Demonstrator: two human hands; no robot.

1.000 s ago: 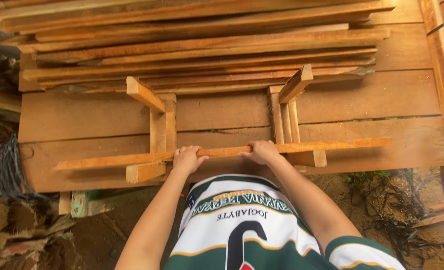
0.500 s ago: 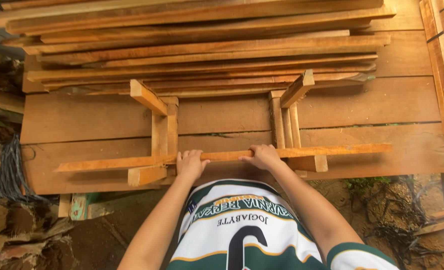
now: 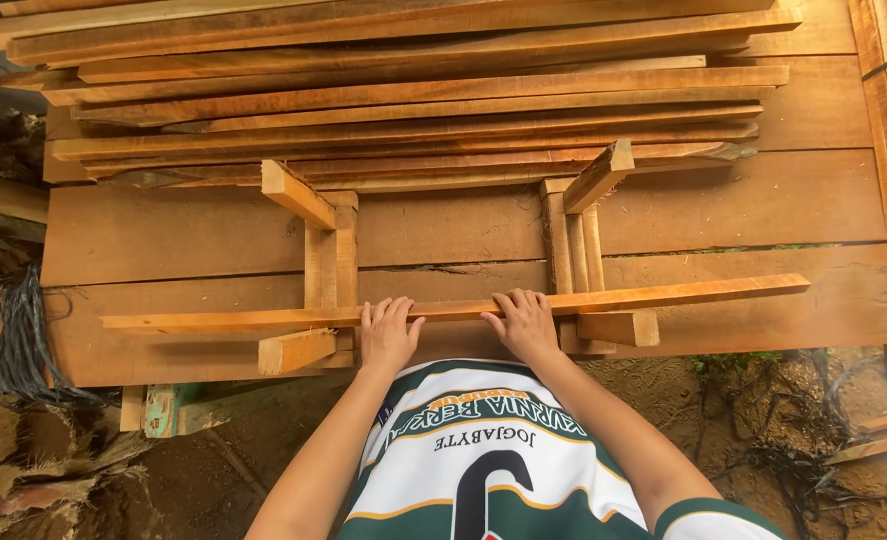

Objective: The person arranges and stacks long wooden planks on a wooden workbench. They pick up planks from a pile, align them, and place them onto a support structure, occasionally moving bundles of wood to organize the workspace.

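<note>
Wooden slat (image 3: 663, 295) under both hands (palms down)

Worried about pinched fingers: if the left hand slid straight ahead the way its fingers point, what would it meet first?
Probably the upright wooden block just beyond the long strip that the left hand rests on; depth is unclear.
</note>
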